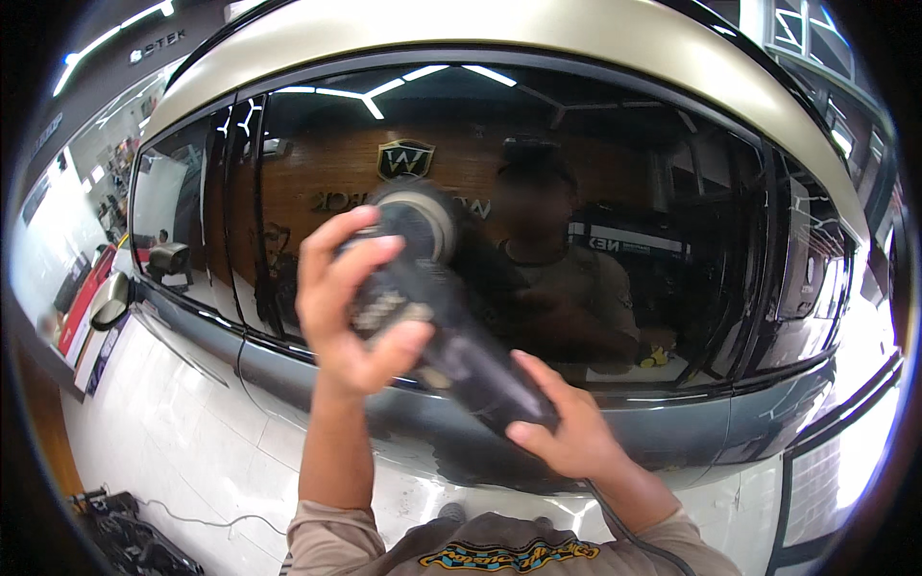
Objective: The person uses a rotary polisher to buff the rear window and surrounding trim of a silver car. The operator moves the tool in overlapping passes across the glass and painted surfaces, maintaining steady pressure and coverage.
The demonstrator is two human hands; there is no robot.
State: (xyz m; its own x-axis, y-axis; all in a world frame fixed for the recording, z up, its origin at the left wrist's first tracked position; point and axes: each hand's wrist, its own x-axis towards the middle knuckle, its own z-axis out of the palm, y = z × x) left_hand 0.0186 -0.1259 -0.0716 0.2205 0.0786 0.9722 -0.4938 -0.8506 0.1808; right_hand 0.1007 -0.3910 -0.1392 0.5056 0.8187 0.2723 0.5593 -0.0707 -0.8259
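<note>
A black power polisher [471,355] with a round head lies across the middle of the view, its pad end up against the dark side window [672,317] of a car. Near that head, my left hand [351,307] grips the tool's front, fingers curled over its top and thumb on the near side. Lower down, my right hand [571,427] is wrapped round the rear of the polisher's body. A dark power cord [624,533] runs from the tool's back end down past my right forearm. The pad's face is hidden, and the polisher's head is slightly blurred.
The car's grey door panel [576,432] curves below the window, under a pale gold roof [461,24]. A side mirror [110,300] juts out at the left. Black equipment [134,538] and a thin cable [226,521] lie on the pale tiled floor [192,432].
</note>
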